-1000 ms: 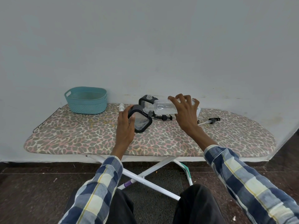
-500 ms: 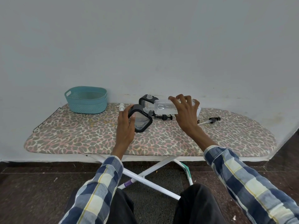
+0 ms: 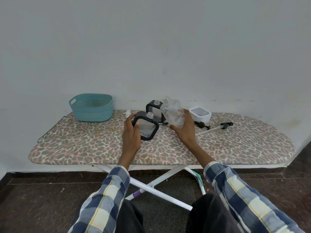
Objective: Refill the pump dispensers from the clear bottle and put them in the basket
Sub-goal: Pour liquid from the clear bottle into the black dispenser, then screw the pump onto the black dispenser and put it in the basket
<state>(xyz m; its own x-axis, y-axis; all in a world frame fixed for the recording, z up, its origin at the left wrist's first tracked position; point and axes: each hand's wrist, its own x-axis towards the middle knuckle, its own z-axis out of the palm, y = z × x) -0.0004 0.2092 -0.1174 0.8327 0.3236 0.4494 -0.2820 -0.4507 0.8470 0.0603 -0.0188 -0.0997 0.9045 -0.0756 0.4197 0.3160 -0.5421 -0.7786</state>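
My left hand (image 3: 132, 134) grips a square black-framed dispenser (image 3: 146, 128) standing tilted on the ironing board, its open neck on top. My right hand (image 3: 185, 127) holds the clear bottle (image 3: 172, 113), raised with its open neck pointing up and left. Behind them stands a second black-framed dispenser (image 3: 153, 107), also without its pump. A white square dispenser (image 3: 200, 114) sits to the right. Two black pump heads lie on the board: one (image 3: 202, 124) just right of my right hand and one (image 3: 224, 124) further right. A teal basket (image 3: 91, 109) stands at the back left.
The leopard-print ironing board (image 3: 84, 145) stands against a pale wall, its white crossed legs (image 3: 161, 190) below. A small white pump top (image 3: 128, 113) lies behind my left hand. Dark floor lies beneath, and my knees are at the bottom.
My right hand has swung the clear bottle from lying level over the dispenser to upright, neck up. The white dispenser behind it is now uncovered. My left hand still holds the dispenser.
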